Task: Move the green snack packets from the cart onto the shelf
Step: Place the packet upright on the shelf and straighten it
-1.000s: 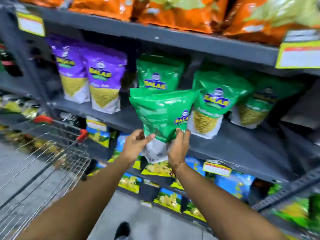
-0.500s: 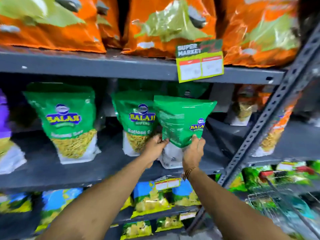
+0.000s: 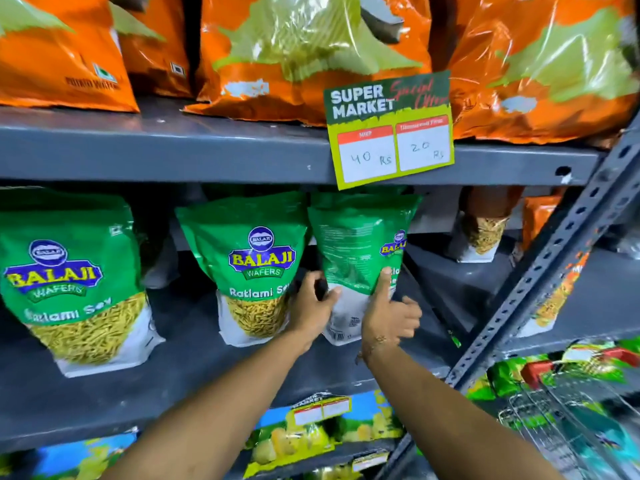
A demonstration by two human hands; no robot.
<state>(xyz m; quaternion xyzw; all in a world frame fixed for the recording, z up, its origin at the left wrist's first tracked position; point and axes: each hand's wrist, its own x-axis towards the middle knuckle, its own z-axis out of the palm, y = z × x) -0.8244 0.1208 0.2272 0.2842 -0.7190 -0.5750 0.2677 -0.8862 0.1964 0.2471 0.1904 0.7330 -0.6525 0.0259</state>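
A green snack packet (image 3: 356, 251) stands upright on the grey middle shelf (image 3: 180, 386), turned so its printed back faces me. My left hand (image 3: 313, 308) grips its lower left edge. My right hand (image 3: 389, 315) presses its lower right side, thumb up on the packet. Two more green Balaji packets (image 3: 258, 261) (image 3: 65, 275) stand to its left on the same shelf. The wire cart (image 3: 568, 424) shows at the lower right, holding green packets.
Orange snack bags (image 3: 304, 53) fill the shelf above, with a price card (image 3: 389, 133) hanging from its edge. A perforated grey upright (image 3: 554, 268) slants at the right. Blue and yellow packets (image 3: 322, 431) sit on the shelf below.
The packet has gone deeper into the shelf and now stands beside the other green packets. My view has moved closer and to the right.
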